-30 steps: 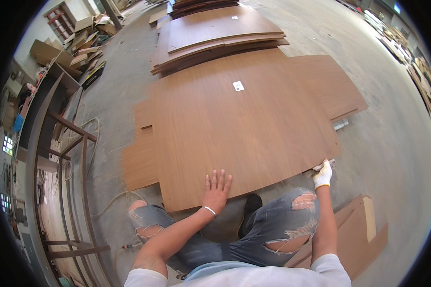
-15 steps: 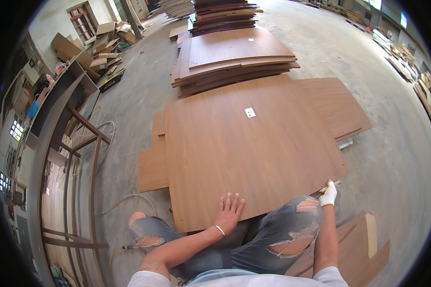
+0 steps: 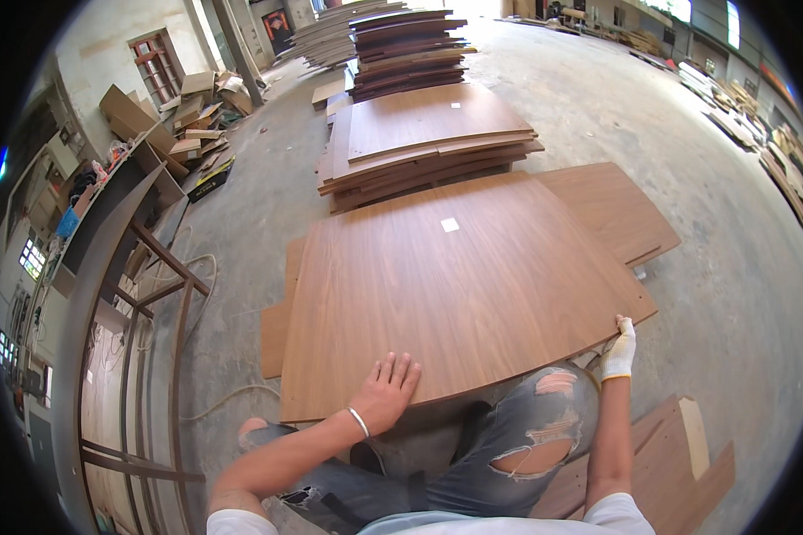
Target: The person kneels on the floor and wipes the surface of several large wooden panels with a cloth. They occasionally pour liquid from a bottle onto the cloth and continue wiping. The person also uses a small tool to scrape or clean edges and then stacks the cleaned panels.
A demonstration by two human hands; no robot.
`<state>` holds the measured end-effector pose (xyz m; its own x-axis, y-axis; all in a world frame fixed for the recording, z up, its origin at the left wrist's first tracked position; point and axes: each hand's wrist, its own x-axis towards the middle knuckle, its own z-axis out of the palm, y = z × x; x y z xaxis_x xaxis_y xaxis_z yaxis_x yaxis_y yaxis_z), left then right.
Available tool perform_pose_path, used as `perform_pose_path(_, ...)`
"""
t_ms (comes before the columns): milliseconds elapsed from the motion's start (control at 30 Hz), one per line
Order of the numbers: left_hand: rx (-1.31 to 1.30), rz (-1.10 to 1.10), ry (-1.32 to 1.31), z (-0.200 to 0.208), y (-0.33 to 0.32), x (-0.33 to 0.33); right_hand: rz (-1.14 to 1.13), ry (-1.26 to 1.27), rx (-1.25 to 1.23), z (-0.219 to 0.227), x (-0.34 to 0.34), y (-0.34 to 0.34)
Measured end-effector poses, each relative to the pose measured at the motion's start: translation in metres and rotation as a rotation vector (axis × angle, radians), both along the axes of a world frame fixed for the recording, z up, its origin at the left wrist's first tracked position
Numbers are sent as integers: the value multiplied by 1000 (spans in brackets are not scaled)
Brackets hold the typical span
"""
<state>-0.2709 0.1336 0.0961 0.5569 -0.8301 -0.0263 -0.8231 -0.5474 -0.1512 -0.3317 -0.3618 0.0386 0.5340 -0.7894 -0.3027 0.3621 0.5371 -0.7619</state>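
Observation:
A large brown wood-grain board (image 3: 437, 294) with a small white label (image 3: 450, 225) lies in front of my knees. My left hand (image 3: 387, 390), bare and with a white band at the wrist, rests flat on its near edge, fingers stretched out. My right hand (image 3: 621, 349), in a white glove with bare fingertips, grips the board's edge near its right corner. The thumb shows on top; the other fingers are mostly hidden beneath. Under this board, another brown board (image 3: 611, 209) sticks out on the right, and a smaller piece (image 3: 274, 341) on the left.
Beyond lies a stack of brown boards (image 3: 437, 125), with a taller dark stack (image 3: 410, 53) behind it. A metal frame (image 3: 180, 357) stands on the left beside a hose (image 3: 232, 394). More wood panels (image 3: 660, 464) lie by my right leg; cardboard pieces (image 3: 192, 116) are heaped far left.
The big board has shifted left, its near left corner swinging outward and covering more of the small piece. My left hand has moved left with it; my right hand still holds the edge.

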Motion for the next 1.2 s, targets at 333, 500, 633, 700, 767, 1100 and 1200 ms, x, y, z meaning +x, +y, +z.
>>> perform_pose_path(333,14,-23,-56,60,52,8,54,-50,-47,94,-22,58)
perform_pose_path(500,13,-57,-35,101,61,-7,-17,-15,-89,110,-50,71)
perform_pose_path(633,5,-90,-20,134,61,-25,-22,-34,-180,124,-72,60)
perform_pose_path(700,20,-103,-10,153,63,-31,-18,-53,-237,132,-80,54)
perform_pose_path(767,35,-85,18,177,65,-37,-39,-73,-272,152,-79,60)
perform_pose_path(1100,-75,0,116,281,53,29,-213,-359,-151,176,4,-8)
perform_pose_path(1200,-197,-13,49,302,69,50,-183,-482,-293,174,49,-65)
